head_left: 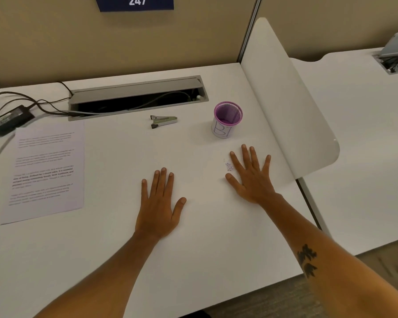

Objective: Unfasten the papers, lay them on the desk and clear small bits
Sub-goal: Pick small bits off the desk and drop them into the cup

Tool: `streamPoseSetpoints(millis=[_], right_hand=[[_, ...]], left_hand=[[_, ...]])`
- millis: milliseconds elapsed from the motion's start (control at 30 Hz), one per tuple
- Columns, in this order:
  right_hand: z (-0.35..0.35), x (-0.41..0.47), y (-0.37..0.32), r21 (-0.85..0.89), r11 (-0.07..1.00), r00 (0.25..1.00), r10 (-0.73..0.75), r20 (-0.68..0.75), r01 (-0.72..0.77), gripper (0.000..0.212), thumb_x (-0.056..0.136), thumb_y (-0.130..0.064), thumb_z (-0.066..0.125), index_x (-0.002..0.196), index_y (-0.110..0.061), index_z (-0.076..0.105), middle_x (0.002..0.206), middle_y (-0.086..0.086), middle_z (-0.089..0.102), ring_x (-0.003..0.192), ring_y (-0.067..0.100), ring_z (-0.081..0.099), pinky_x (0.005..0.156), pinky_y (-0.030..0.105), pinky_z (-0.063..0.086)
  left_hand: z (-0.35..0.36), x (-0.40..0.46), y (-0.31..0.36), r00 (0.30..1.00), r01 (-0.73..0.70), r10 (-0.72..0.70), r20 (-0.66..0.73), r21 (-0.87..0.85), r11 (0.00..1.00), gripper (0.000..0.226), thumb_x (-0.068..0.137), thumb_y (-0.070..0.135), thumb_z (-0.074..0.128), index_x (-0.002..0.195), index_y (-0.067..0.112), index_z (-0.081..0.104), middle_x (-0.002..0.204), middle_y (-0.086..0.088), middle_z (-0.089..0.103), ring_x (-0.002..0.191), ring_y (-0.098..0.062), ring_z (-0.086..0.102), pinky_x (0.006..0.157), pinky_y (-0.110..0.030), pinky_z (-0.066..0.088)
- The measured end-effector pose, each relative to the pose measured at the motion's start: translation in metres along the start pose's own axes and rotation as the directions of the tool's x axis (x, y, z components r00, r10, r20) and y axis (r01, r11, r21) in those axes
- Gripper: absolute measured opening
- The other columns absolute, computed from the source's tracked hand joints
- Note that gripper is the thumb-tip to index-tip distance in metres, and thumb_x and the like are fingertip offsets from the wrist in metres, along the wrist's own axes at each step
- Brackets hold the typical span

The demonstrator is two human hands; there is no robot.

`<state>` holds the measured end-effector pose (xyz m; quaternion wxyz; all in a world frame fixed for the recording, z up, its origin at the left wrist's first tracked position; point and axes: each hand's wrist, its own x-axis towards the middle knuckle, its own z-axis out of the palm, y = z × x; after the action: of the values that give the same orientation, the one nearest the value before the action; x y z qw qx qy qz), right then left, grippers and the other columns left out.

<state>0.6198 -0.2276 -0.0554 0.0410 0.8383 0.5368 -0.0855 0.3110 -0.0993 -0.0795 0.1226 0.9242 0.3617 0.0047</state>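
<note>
Printed papers (46,173) lie flat on the white desk (115,260) at the left. A small heap of tiny bits (228,165) sits on the desk just left of my right hand's index finger. My right hand (251,177) rests palm down with fingers spread, holding nothing. Nearer the middle, my left hand (160,203) also lies flat and spread, apart from the papers. A metal staple remover (163,121) lies farther back. A purple mesh cup (226,119) with a white label stands upright behind my right hand.
An open cable slot (136,97) runs along the desk's back. A black power adapter (9,119) with cables sits at the far left. A white divider panel (285,99) borders the desk on the right, with another desk beyond it.
</note>
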Motion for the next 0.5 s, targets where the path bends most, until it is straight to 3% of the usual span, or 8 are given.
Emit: streamPoseSetpoints(millis=[100, 267, 367, 500], right_hand=[[0.000, 0.005, 0.008, 0.021, 0.992, 0.992, -0.126, 0.009, 0.125, 0.077, 0.101, -0.072, 0.014, 0.167, -0.036, -0.004, 0.177, 0.004, -0.013, 0.162, 0.031, -0.016, 0.120, 0.078, -0.003], [-0.010, 0.029, 0.018, 0.061, 0.979, 0.980, -0.196, 0.033, 0.193, 0.085, 0.100, -0.074, 0.020, 0.167, -0.030, -0.008, 0.177, 0.003, -0.012, 0.161, 0.030, -0.020, 0.120, 0.078, -0.006], [-0.014, 0.038, 0.021, 0.004, 0.961, 0.960, -0.275, 0.057, 0.276, 0.081, 0.100, -0.075, 0.021, 0.167, -0.037, -0.003, 0.177, 0.004, -0.012, 0.162, 0.033, -0.016, 0.119, 0.079, 0.001], [-0.011, 0.037, 0.027, 0.004, 0.923, 0.922, -0.384, 0.052, 0.384, 0.077, 0.100, -0.074, 0.026, 0.165, -0.044, -0.002, 0.177, 0.002, -0.014, 0.162, 0.032, -0.016, 0.121, 0.076, -0.006]], left_hand=[[0.000, 0.000, 0.000, 1.000, -0.001, 0.001, -0.005, -0.009, 1.000, 0.081, 0.109, 0.063, 0.018, 0.172, 0.015, 0.003, 0.182, -0.009, -0.003, 0.168, -0.026, -0.005, 0.134, -0.061, 0.006], [-0.002, 0.000, 0.001, 1.000, 0.001, -0.001, -0.011, -0.023, 1.000, 0.080, 0.109, 0.062, 0.019, 0.172, 0.014, 0.006, 0.181, -0.010, 0.000, 0.168, -0.027, -0.002, 0.134, -0.062, 0.007], [-0.002, 0.000, 0.001, 1.000, 0.000, 0.000, -0.014, -0.014, 1.000, 0.080, 0.109, 0.061, 0.019, 0.172, 0.013, 0.007, 0.181, -0.011, 0.001, 0.168, -0.027, -0.002, 0.134, -0.062, 0.007], [-0.002, 0.000, 0.001, 1.000, 0.002, -0.002, -0.014, -0.006, 1.000, 0.080, 0.109, 0.062, 0.018, 0.171, 0.014, 0.008, 0.181, -0.011, 0.001, 0.168, -0.027, -0.001, 0.134, -0.062, 0.008]])
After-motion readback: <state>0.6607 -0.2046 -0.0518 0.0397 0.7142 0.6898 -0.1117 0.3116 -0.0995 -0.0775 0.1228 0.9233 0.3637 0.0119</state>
